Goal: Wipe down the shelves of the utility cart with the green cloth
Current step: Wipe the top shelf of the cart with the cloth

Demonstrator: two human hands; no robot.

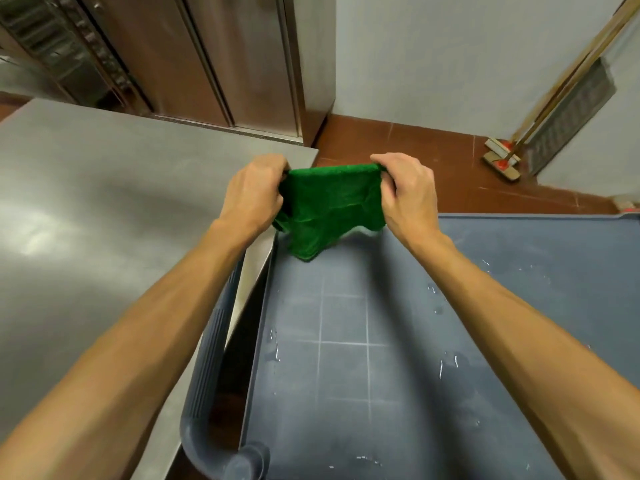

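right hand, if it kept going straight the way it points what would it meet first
The right hand would first meet the green cloth it pinches; beyond that probably the steel cabinet, though depth is unclear.

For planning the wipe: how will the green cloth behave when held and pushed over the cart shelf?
Probably floppy: the green cloth sags between the left hand and right hand. Likely light: pinched corners carry it. Pushed over the wet cart shelf, it may bunch.

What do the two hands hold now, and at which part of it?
Both hold the green cloth by its upper corners: the left hand at the left one, the right hand at the right one. The rest hangs.
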